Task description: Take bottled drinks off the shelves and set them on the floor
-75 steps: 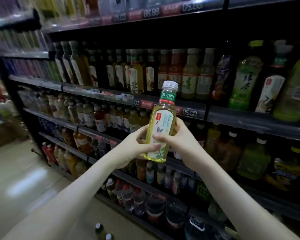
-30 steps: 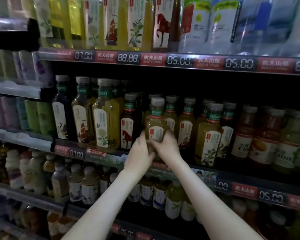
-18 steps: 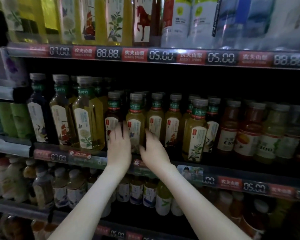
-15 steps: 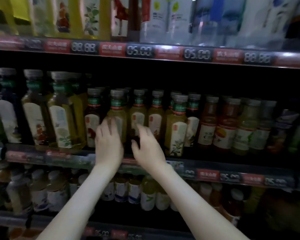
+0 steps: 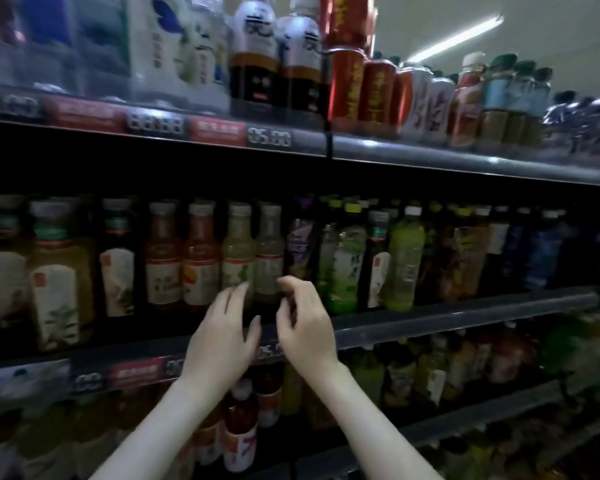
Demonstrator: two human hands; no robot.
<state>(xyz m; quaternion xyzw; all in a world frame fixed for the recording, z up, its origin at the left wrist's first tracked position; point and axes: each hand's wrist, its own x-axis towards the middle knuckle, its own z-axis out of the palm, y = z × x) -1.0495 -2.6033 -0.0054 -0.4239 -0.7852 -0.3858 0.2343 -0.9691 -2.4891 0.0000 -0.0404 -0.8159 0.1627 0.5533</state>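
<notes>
Straight ahead at twelve o'clock the shelving (image 5: 430, 161) fills my view; the floor, where the drinks must end up, is out of sight below me. On the middle shelf (image 5: 465, 311) a tight row of bottles stands upright behind the front rail. The pale bottle (image 5: 269, 252) I judge to be my target stands just above my hands. Its twin (image 5: 236, 251) is close at nine o'clock, the orange bottles (image 5: 182, 261) are beyond that, and a dark purple bottle (image 5: 300, 247) is close at three o'clock.

To take it well, I should settle on one bottle, not paw at both. I would wrap its body low down, where it is widest, and lift until the base clears the rail. Then I would draw it straight back towards six o'clock. The neighbours are packed close and could tip if I drag it sideways.

My left hand (image 5: 222, 337) sits at seven o'clock of the target with its back towards me. Its fingers (image 5: 238, 292) are nearly straight, their tips in front of the twin's lower label, and it holds nothing. My right hand (image 5: 305, 327) sits at five o'clock with its fingers loosely bent and the thumb apart; it too grips nothing. I cannot tell whether its forefinger (image 5: 286, 282) touches the pale bottle.
</notes>
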